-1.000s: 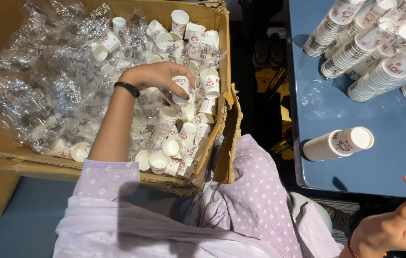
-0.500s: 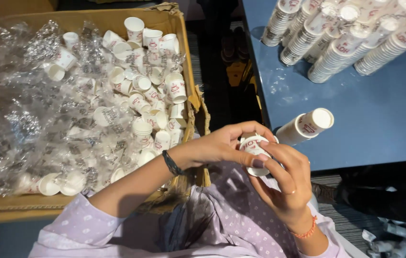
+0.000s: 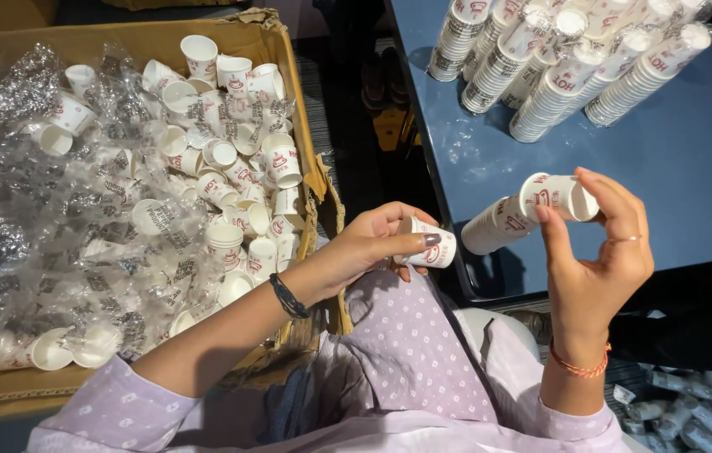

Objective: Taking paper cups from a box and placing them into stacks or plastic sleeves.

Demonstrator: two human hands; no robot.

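My left hand (image 3: 377,243) holds a small white paper cup (image 3: 433,245) on its side, over my lap beside the cardboard box (image 3: 129,40). My right hand (image 3: 603,252) holds another small paper cup (image 3: 559,195) at the open end of a short stack of cups (image 3: 497,225) lying on the blue table (image 3: 683,176). The box at my left is full of loose small cups (image 3: 239,180) and crumpled clear plastic wrap (image 3: 29,226).
Several long stacks of paper cups (image 3: 566,63) lie side by side at the far end of the blue table. More wrapped cup stacks (image 3: 691,411) lie on the floor at the lower right. My lap in lilac dotted fabric (image 3: 415,361) fills the bottom middle.
My left hand came out of the box with cups and met the right hand over my lap. The hands have now parted, each holding one cup, and the right one moved toward the short stack.
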